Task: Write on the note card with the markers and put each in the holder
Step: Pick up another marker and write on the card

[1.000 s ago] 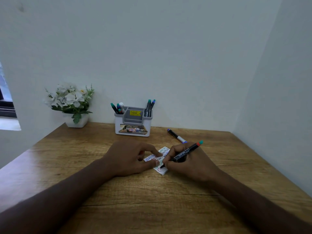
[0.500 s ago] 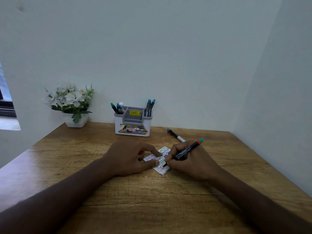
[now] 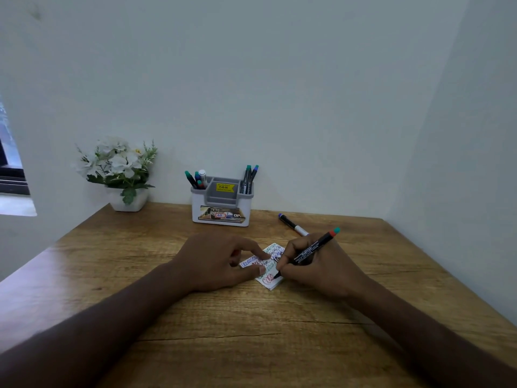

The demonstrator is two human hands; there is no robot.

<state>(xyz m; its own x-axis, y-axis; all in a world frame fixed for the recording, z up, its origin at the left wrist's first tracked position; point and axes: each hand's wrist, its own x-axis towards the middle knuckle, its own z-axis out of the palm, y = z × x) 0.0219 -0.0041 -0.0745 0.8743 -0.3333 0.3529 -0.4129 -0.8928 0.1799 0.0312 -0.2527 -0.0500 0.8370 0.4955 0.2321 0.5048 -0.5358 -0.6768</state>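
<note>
Near the middle of the frame, the right hand (image 3: pixel 313 264) holds a thin black marker (image 3: pixel 307 252), tip on the small paper note card (image 3: pixel 272 266). The left hand (image 3: pixel 221 260) presses the card flat with finger and thumb. Pressing gently should keep the card from sliding on the smooth wooden tabletop (image 3: pixel 251 331). The plastic holder (image 3: pixel 222 203) stands behind.
</note>
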